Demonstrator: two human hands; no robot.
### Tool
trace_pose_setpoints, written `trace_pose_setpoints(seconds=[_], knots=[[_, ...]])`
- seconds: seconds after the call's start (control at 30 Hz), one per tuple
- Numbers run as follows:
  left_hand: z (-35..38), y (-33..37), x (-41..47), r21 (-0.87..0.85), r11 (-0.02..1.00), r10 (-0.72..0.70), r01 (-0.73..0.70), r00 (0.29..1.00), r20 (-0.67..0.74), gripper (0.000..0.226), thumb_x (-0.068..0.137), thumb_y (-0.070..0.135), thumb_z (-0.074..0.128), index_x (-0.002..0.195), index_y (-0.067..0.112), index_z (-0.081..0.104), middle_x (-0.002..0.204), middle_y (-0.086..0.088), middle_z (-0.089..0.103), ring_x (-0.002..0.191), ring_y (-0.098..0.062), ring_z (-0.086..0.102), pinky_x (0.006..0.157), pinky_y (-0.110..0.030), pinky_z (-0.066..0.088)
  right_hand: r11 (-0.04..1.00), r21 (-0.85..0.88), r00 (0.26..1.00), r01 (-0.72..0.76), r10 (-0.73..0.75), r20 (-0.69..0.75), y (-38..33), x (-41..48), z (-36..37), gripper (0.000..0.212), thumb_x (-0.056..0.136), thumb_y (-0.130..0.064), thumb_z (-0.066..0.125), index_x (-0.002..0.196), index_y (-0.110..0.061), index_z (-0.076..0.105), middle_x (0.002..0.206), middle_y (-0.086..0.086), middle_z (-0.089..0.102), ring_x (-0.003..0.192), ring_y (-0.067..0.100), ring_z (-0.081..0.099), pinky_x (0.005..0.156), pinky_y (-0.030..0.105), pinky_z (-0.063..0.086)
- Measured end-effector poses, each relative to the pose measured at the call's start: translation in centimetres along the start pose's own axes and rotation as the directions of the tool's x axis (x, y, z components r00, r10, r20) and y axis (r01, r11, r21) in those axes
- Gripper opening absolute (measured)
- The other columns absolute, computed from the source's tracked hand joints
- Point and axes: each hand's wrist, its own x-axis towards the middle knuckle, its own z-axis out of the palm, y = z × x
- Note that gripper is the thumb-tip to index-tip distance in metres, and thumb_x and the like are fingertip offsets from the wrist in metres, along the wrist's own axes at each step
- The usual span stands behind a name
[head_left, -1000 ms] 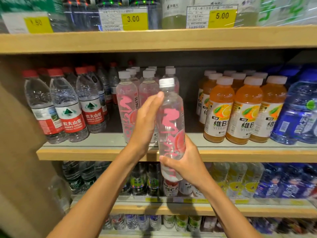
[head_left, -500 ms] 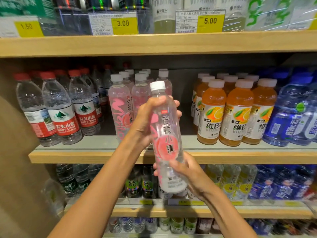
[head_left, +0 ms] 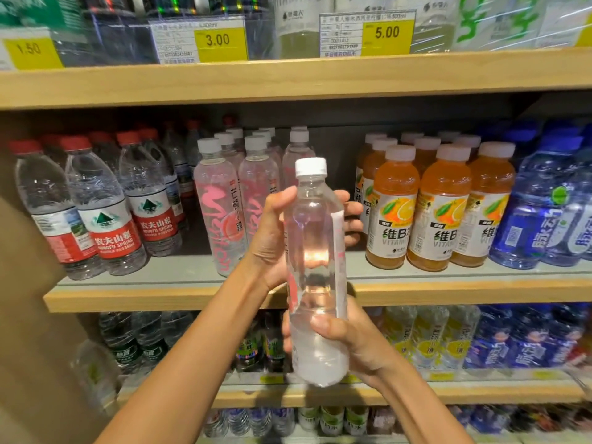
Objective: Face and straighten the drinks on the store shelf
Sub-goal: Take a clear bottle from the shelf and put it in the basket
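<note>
Now I hold the clear white-capped bottle [head_left: 315, 274] upright before the middle shelf [head_left: 144, 296], cap at twelve o'clock, base at six. My left hand [head_left: 269, 238] wraps its upper body and my right hand [head_left: 352, 344] clasps it low. No pink print faces me (it needs turning, I judge). The pink-printed bottles [head_left: 221, 213] stand at ten o'clock, the orange vitamin drinks [head_left: 394, 213] at two.
</note>
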Motion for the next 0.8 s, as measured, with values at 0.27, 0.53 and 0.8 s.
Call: trace_pose_setpoints(seconds=[0.27,0.53,0.8], knots=[[0.6,-0.9,-0.7,0.506,0.853,0.275,-0.130,0.936,-0.222,0.048,0.088,0.048,0.047,0.117,0.014,0.063,0.113,-0.005,0.070,0.107,-0.020,0.066,0.089,-0.034,0.052,0.874,-0.481,0.813,0.061,-0.324,-0.484,-0.2,0.0,-0.2,0.043,0.064,-0.029,0.081,0.100,-0.021,0.059,0.085,-0.005,0.071,0.077,0.006,0.067,0.065,0.016,0.050],[1.4,-4.0,0.3,0.502,0.844,0.291,-0.189,0.948,-0.132,0.047,0.087,0.046,0.054,0.124,0.017,0.056,0.116,-0.002,0.069,0.109,-0.019,0.064,0.094,-0.035,0.051,0.875,-0.481,0.743,0.059,-0.360,-0.564,0.6,-1.5,-0.7,0.056,0.059,-0.044,0.079,0.108,-0.026,0.059,0.096,-0.014,0.071,0.087,0.002,0.068,0.070,0.013,0.050],[8.5,-12.9,2.9,0.536,0.844,0.013,-0.018,1.000,0.013,0.043,0.075,0.015,0.079,0.112,0.017,0.057,0.092,0.010,0.070,0.082,0.004,0.067,0.068,-0.011,0.049,0.967,-0.250,0.566,0.040,-0.228,-0.792,0.3,-10.5,-4.0,0.046,0.069,-0.024,0.082,0.108,-0.019,0.058,0.089,-0.009,0.073,0.082,-0.001,0.068,0.063,0.009,0.049]])
